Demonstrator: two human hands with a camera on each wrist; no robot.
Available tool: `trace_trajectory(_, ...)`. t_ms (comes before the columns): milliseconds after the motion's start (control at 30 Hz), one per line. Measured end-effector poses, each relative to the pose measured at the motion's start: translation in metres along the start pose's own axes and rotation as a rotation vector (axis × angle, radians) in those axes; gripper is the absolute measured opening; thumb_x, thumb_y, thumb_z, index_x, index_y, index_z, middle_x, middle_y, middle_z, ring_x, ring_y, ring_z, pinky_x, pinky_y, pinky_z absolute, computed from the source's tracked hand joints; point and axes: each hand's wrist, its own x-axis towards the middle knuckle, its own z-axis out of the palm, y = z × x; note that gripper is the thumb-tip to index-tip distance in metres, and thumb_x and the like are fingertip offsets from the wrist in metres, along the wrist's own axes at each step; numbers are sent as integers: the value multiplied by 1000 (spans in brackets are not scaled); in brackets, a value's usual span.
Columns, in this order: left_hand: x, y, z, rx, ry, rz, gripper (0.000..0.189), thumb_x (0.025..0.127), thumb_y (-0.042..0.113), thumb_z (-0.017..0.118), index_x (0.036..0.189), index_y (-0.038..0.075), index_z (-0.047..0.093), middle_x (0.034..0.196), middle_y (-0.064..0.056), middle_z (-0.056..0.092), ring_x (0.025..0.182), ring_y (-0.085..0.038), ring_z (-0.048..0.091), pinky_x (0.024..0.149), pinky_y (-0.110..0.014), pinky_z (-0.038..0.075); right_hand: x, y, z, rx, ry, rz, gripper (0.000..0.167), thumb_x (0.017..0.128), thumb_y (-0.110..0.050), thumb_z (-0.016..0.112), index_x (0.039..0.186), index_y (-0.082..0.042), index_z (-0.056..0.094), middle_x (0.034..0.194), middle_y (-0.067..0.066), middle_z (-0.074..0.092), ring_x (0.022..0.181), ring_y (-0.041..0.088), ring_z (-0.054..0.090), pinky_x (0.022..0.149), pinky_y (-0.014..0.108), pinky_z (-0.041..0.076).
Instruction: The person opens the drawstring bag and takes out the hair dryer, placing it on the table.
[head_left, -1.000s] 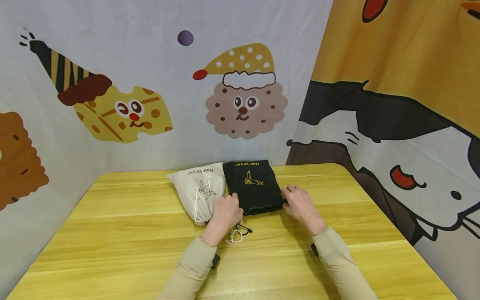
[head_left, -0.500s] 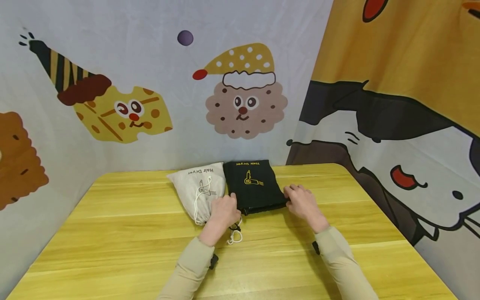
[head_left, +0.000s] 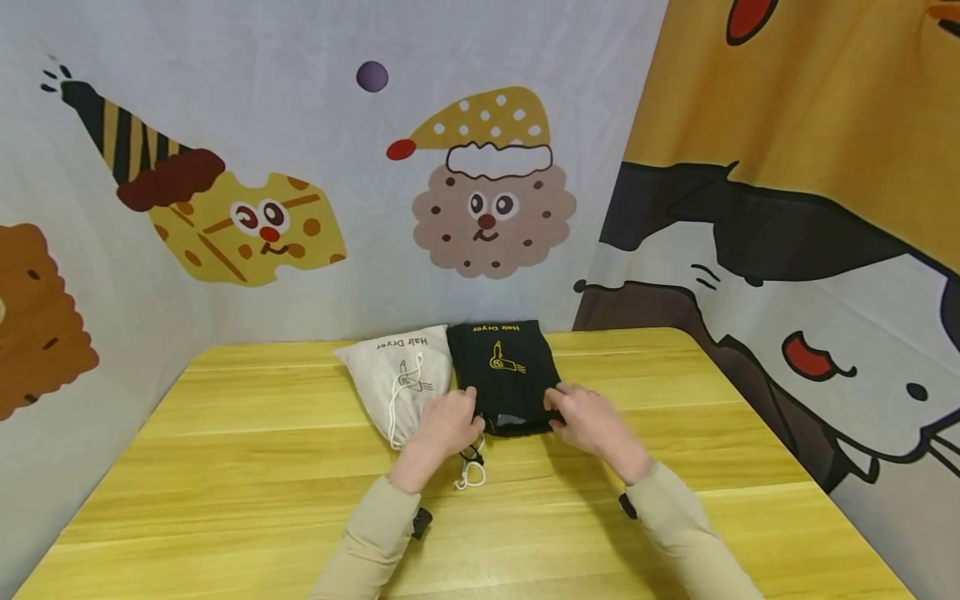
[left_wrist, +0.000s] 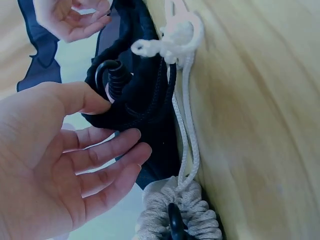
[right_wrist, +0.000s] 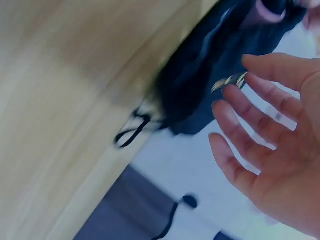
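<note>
A black drawstring bag [head_left: 504, 377] printed "Hair Dryer" lies at the far side of the table, its mouth toward me. At the left corner of that mouth is my left hand [head_left: 444, 423], its thumb and fingers pinching the black hem [left_wrist: 102, 120] in the left wrist view. Inside the mouth show a black ribbed cord sleeve [left_wrist: 119, 79] and, in the right wrist view, something pinkish [right_wrist: 262, 14]. My right hand [head_left: 592, 418] is by the bag's right corner; its fingers [right_wrist: 237, 127] are spread and loosely bent, with nothing between them.
Left of the black bag lies a pale drawstring bag [head_left: 401, 375], also printed "Hair Dryer", its neck gathered. White cord ends [head_left: 471, 475] trail onto the wooden table [head_left: 262, 500]. A cartoon-printed cloth [head_left: 300, 100] hangs right behind the table's far edge.
My right hand first drew the bag's right corner outward, then let it go and came left. The mouth's right side has slackened inward. My left hand has kept nearly the same place.
</note>
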Motion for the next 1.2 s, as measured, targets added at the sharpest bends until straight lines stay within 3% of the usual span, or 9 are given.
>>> trace_trajectory(233, 1, 3, -3, 4, 28, 9, 24, 84, 21, 61, 99, 2, 61, 71, -8, 61, 56, -20, 55, 45, -30, 41, 4, -32, 1, 102, -78, -44, 13, 82, -14, 71, 95, -11, 71, 87, 0, 69, 66, 10, 60, 52, 21, 45)
trace_trajectory(333, 2, 3, -2, 14, 49, 20, 22, 85, 22, 61, 96, 4, 60, 71, -7, 61, 58, -21, 58, 46, -31, 43, 9, -38, 8, 89, -69, -15, 23, 84, -18, 70, 105, -9, 70, 96, 5, 70, 77, 17, 66, 57, 27, 50)
trace_trajectory(467, 2, 3, -1, 33, 81, 49, 19, 85, 23, 63, 92, 5, 59, 67, -5, 59, 55, -20, 57, 45, -29, 42, 19, -45, 17, 137, -78, 86, 35, 89, -28, 65, 115, -3, 64, 106, 11, 68, 84, 24, 67, 59, 32, 53)
trace_trajectory(700, 2, 3, -3, 44, 101, 62, 19, 82, 21, 67, 90, 5, 58, 68, -5, 58, 57, -22, 59, 45, -30, 44, 43, -56, 23, 359, -133, 211, 25, 93, -29, 59, 89, -4, 59, 71, 5, 51, 53, 17, 46, 48, 27, 37)
trace_trajectory(900, 2, 3, -6, 35, 79, 53, 20, 83, 19, 66, 94, 4, 59, 70, -7, 60, 60, -24, 60, 47, -32, 45, 56, -59, 23, 557, -176, 299, 26, 95, -24, 50, 76, -7, 52, 66, 4, 45, 48, 16, 40, 46, 25, 34)
trace_trajectory(1200, 3, 0, -7, 23, 44, 42, 21, 82, 15, 65, 98, 2, 59, 72, -8, 60, 61, -24, 60, 47, -31, 46, 67, -63, 26, 642, -178, 362, 29, 93, -22, 49, 66, -12, 46, 57, 0, 38, 45, 14, 36, 45, 24, 31)
